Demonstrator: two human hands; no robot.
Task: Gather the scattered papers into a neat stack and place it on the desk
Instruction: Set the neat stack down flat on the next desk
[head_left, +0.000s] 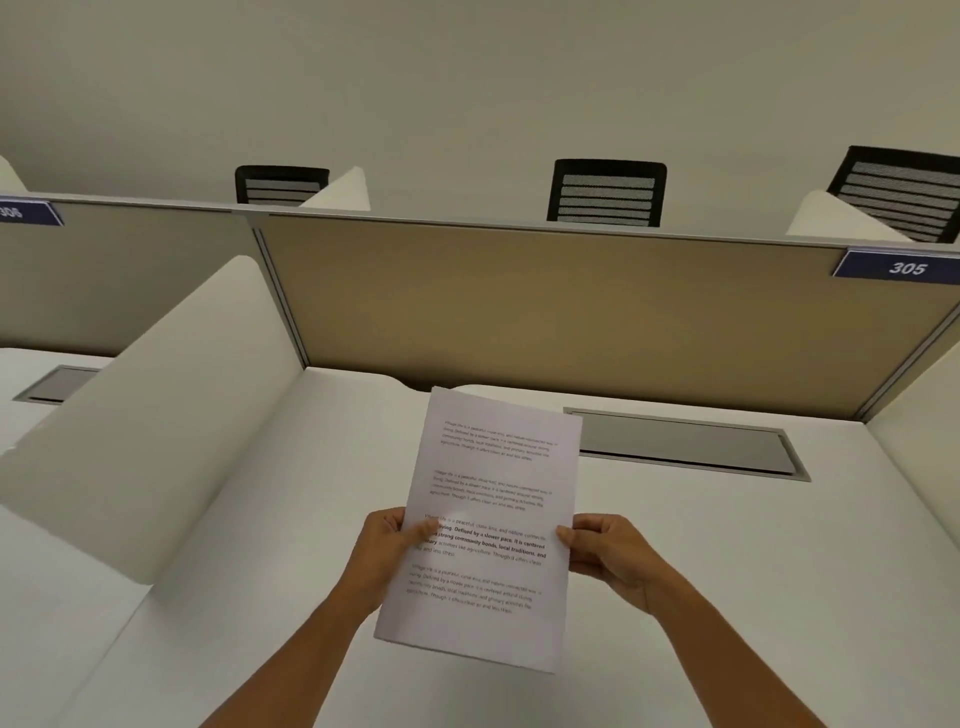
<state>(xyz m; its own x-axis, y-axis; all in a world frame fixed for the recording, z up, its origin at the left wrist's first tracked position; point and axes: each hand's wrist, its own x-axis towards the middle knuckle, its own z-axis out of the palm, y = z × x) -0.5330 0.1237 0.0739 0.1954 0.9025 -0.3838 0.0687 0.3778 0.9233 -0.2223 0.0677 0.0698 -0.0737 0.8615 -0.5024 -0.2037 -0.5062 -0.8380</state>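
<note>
The stack of papers (488, 530) was held up off the white counter (701, 571), lifted at a slant with its top edge leaning away toward the far partition (545, 301). The left hand (387, 551) pinched the left edge, thumb lying across the printed face, while the right hand (605, 551) pinched the right edge at about the same height. Gripping both long sides this way likely let the person square the sheets against each other before setting them down; the edges looked nearly flush, with only a slight offset at the lower right corner. No loose sheets showed elsewhere on the counter, so the gathering seemed done and the placing not yet done.

The top sheet carried four short paragraphs, apparently the same text repeated. The third, partly bold, read in part "a peaceful, close-knit, and nature-connected... Defined by a slower pace... strong community bonds, local traditions". A blue label (904, 267) at the far right read "305"; another (26, 213) at the far left seemed to read "306". A grey cable hatch (685, 441) sat just beyond the papers to the right.
</note>
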